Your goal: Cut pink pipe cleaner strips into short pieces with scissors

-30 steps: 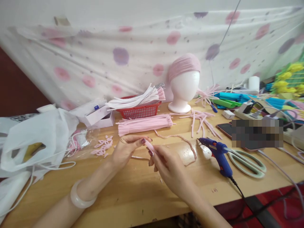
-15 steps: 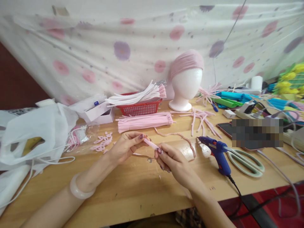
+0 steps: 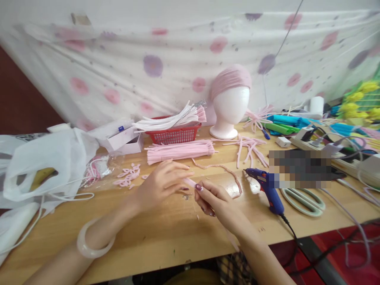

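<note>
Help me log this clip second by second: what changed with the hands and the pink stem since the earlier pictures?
The left hand went from a fingertip pinch to straight, spread fingers over the pink stem; whether it still grips is hidden. The right hand keeps its pinch on the stem. The glue gun and scissors lie as before.

The table [image 3: 166, 233] across the lower frame is pale wood, varnished, glossy with glare near centre. The pink stem [image 3: 190, 182] at centre looks fuzzy and matt, like the bundle [image 3: 181, 151] above it. The basket [image 3: 175, 137] is red plastic mesh, the head form [image 3: 230, 113] matt white foam, the bangle [image 3: 89, 252] at lower left smooth, translucent, glossy.
</note>
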Action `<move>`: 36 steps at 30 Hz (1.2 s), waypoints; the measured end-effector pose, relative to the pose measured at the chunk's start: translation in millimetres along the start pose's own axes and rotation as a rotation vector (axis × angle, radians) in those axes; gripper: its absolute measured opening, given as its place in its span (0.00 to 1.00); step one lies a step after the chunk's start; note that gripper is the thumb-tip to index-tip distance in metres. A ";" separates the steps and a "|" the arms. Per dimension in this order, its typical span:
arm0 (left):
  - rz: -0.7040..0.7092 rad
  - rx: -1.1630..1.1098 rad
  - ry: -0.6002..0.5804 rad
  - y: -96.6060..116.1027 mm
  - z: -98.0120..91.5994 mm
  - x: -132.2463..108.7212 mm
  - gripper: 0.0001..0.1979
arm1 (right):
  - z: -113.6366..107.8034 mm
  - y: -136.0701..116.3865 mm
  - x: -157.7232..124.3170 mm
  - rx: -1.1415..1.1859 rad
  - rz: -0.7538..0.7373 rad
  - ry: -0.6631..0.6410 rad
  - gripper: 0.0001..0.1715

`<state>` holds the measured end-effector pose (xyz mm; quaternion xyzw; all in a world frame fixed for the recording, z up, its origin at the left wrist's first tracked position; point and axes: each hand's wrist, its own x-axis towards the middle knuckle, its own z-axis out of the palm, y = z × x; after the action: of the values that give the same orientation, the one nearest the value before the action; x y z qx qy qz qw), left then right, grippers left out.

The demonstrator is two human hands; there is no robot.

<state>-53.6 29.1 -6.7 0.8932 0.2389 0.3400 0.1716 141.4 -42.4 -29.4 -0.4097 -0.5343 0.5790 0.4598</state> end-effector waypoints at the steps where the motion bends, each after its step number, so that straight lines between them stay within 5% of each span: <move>1: 0.093 0.122 -0.051 2.4 1.1 -1.1 0.14 | -0.1 0.2 -0.4 0.016 0.009 -0.015 0.22; 6: 0.236 0.468 -0.103 10.6 5.8 -6.4 0.15 | -3.8 0.4 -3.0 0.129 0.069 -0.129 0.20; 12: 0.313 0.542 -0.059 11.2 6.5 -7.3 0.16 | -8.9 -1.0 -3.4 0.289 0.177 -0.218 0.13; 28: 0.432 0.724 -0.062 22.6 8.3 -7.5 0.13 | -8.8 -3.0 -5.2 0.275 0.224 -0.245 0.13; 36: 0.574 0.858 -0.077 27.2 4.8 -7.1 0.16 | -4.9 -1.4 5.4 0.407 0.397 -0.297 0.07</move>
<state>-46.5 2.1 -1.0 0.9247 0.0955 0.2116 -0.3018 144.9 -35.9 -28.4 -0.3166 -0.3785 0.8059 0.3273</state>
